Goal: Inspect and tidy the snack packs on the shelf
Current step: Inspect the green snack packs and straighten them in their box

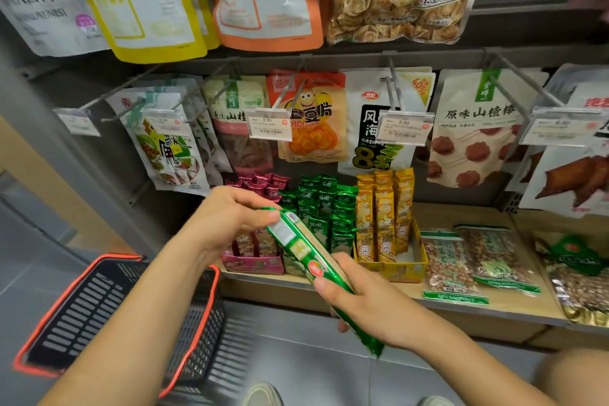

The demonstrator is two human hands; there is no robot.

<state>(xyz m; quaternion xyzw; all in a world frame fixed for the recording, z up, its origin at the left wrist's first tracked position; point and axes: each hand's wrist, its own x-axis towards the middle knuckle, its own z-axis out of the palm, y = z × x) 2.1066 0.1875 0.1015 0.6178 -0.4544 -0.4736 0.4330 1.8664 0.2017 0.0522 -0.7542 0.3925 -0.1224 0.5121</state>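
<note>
Wooden shelf boards and a grey back panel with wire hooks fill the upper half of the frame, above a grey floor. At the centre, a long green snack pack is held between both hands, in front of the shelf edge and clear of it. Its long axis runs diagonally: the upper end points to the upper left, toward the display boxes, and the lower end points to the lower right, toward the person. A side with printed labels is turned up.

The upper end is pinched by the left hand, with the fingers curled down over the tip and the wrist bent. The lower half is wrapped by the right hand, with the thumb laid on top and the fingers curled beneath. The crimped tail sticks out below that hand. Both bare forearms are stretched in from the bottom edge.

Just behind the pack, a pink box, a block of upright green packs and a yellow box of upright yellow packs are set side by side on the shelf. To their right, bags of peanuts are laid flat. Above, pouches are hung on the hooks, with price tags fixed at the hook ends. At lower left, a black basket with a red rim is seen beside the left forearm; whether it hangs from the arm cannot be told.
</note>
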